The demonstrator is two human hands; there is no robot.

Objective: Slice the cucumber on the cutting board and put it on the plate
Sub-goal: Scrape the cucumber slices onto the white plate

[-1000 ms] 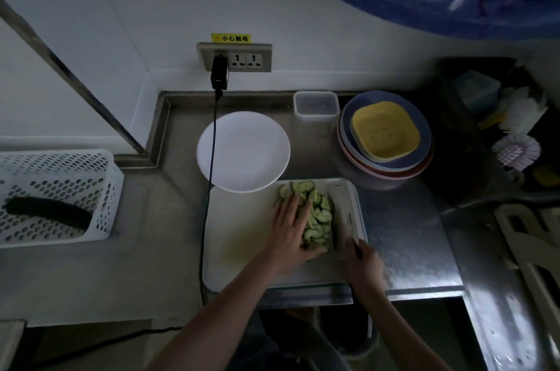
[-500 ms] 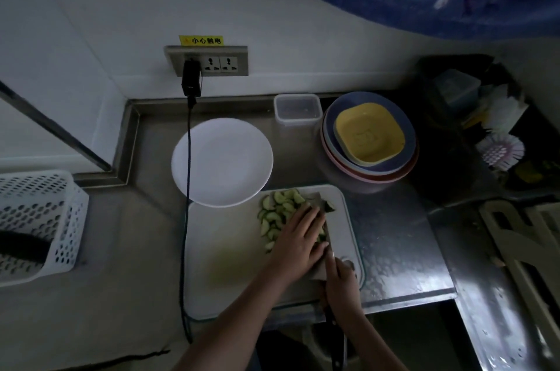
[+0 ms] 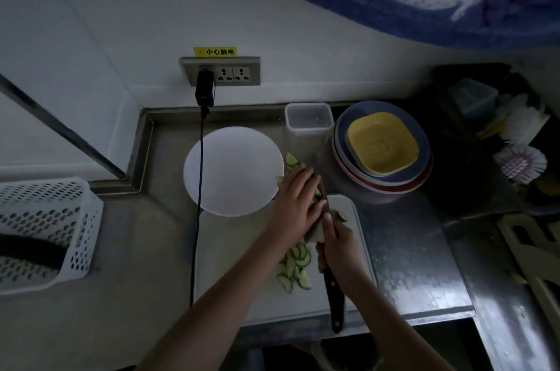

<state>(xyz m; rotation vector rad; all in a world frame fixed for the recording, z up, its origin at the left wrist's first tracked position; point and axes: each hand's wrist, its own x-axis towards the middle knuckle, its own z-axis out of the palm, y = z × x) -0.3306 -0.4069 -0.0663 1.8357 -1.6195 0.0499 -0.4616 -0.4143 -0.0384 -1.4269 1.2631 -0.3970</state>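
The knife [image 3: 332,285] blade is mostly hidden under the left hand [image 3: 298,204], as are the slices [image 3: 316,193] it covers. The basket [image 3: 45,231] is cut off at the left edge. Items at upper right are too dark to tell.

Bare counter [image 3: 145,249] left of board, cord [image 3: 198,188] over plate, bowl stack [image 3: 382,149] crowds right, prob. tight

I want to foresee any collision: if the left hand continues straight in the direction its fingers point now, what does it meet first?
The left hand points up and right, pressing cucumber slices against the knife. Straight on, it would probably meet the stack of plates first, though height is hard to judge.
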